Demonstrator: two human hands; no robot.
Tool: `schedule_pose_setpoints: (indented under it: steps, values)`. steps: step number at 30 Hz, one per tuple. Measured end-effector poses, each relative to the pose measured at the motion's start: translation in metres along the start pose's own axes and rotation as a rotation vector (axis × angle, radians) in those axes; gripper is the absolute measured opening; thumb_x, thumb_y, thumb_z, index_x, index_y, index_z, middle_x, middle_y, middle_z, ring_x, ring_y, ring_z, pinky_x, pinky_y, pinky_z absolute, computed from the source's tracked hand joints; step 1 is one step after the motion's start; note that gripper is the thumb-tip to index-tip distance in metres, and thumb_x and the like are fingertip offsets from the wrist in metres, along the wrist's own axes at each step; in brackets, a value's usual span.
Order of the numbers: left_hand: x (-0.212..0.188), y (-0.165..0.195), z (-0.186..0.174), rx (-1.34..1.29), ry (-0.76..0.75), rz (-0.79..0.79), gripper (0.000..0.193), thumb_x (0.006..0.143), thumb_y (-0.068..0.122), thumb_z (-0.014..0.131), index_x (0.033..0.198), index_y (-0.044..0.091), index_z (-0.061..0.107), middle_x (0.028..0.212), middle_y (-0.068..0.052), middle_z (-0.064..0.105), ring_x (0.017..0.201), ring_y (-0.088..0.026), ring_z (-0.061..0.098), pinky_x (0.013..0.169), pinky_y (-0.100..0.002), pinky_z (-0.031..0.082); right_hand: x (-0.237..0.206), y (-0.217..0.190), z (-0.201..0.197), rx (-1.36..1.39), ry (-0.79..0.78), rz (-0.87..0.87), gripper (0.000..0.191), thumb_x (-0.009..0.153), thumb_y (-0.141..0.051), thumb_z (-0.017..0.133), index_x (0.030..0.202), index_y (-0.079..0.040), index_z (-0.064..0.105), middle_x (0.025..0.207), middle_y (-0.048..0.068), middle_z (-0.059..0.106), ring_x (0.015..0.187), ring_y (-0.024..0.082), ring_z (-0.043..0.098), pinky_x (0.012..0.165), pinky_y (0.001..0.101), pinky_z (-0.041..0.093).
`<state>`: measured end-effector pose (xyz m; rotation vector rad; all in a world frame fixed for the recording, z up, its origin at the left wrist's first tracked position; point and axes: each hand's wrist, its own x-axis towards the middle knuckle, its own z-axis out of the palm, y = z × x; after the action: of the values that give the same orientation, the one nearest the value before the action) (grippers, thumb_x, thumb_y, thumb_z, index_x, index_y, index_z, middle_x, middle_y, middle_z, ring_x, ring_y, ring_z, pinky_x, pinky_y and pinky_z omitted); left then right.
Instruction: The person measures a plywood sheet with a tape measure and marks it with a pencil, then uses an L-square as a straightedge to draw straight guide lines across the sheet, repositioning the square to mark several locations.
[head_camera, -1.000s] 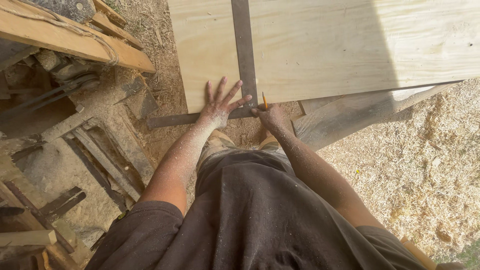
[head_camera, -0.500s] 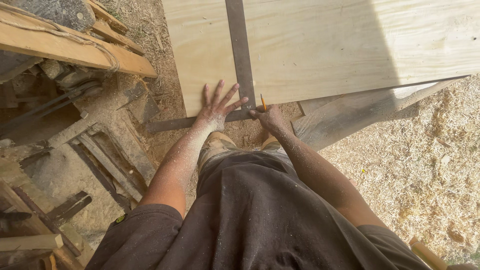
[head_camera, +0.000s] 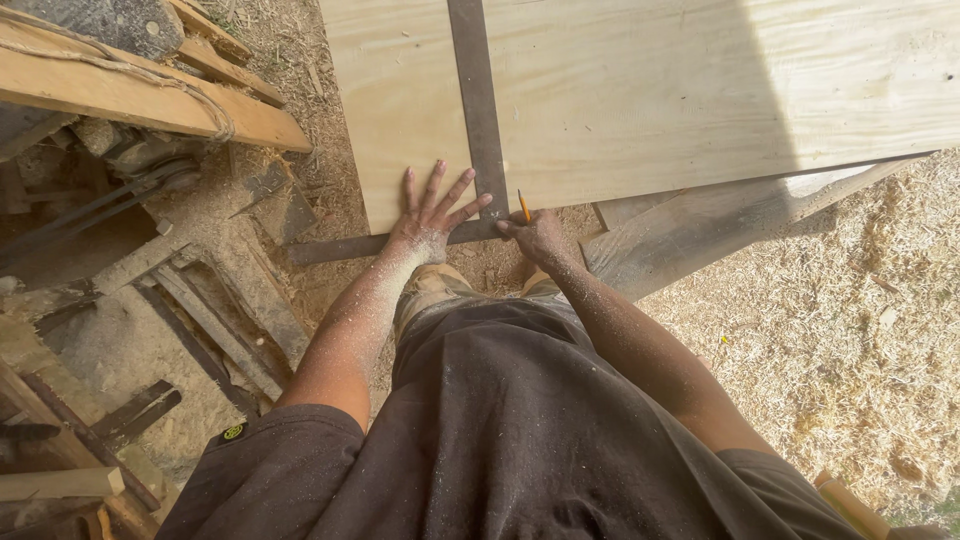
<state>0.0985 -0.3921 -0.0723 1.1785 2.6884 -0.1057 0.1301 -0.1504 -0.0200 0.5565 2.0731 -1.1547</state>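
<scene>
A wide pale plywood board (head_camera: 680, 90) lies across the top of the head view. On it rests a dark metal framing square (head_camera: 478, 110), one arm running up the board and the other along its near edge to the left. My left hand (head_camera: 430, 222) is spread flat, fingers apart, pressing the square's corner against the board. My right hand (head_camera: 538, 236) grips a yellow pencil (head_camera: 523, 205), its tip at the square's right edge near the board's near edge. Both forearms are dusted with sawdust.
A wooden beam (head_camera: 150, 100) with a rope around it and dark metal machine parts (head_camera: 120, 190) stand at the left. Loose timber offcuts (head_camera: 130, 415) lie at the lower left. Sawdust and shavings (head_camera: 860, 340) cover the ground at the right. A grey support (head_camera: 700, 225) slants under the board.
Both hands have stayed at the square's corner. The view has shifted slightly, and the pencil stands a little more upright against the square's edge.
</scene>
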Motion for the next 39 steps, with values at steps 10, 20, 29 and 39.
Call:
schedule_pose_setpoints:
  steps: [10,20,29,39]
  values:
    - [0.0,-0.004,0.0,0.12,-0.008,0.009,0.108,0.09,0.006,0.061,0.167,0.047,-0.002,0.174,-0.003,-0.016,0.156,-0.044,-0.014,0.116,-0.082,0.004,0.023,0.025,0.013,0.046,-0.017,-0.107,0.03,0.094,-0.033,0.074,0.108,-0.008,0.08,0.095,0.01,0.081,0.096,0.019,0.075,0.092,0.0394,0.056]
    - [-0.001,-0.003,0.002,0.027,-0.039,0.007,0.111,0.086,0.013,0.065,0.167,0.047,-0.003,0.175,-0.003,-0.015,0.157,-0.046,-0.011,0.117,-0.084,0.007,0.021,0.02,0.014,-0.031,-0.005,-0.034,0.029,0.095,-0.034,0.072,0.102,-0.008,0.082,0.094,0.009,0.08,0.09,0.02,0.074,0.089,0.0399,0.057]
    - [0.0,-0.002,0.008,0.061,0.037,0.002,0.111,0.088,0.014,0.065,0.166,0.048,-0.004,0.175,-0.002,-0.017,0.156,-0.047,-0.013,0.115,-0.085,0.007,0.019,0.018,0.012,0.016,-0.012,-0.011,0.032,0.096,-0.032,0.071,0.114,-0.007,0.077,0.102,0.013,0.079,0.1,0.023,0.074,0.095,0.0422,0.056]
    - [-0.002,-0.001,0.001,0.122,-0.039,-0.016,0.118,0.083,-0.003,0.061,0.166,0.051,-0.003,0.173,0.0,-0.018,0.154,-0.046,-0.015,0.114,-0.083,0.006,0.002,-0.001,0.004,0.021,-0.093,0.164,0.034,0.101,-0.032,0.064,0.127,-0.011,0.071,0.112,0.01,0.077,0.094,0.039,0.074,0.088,0.0538,0.064]
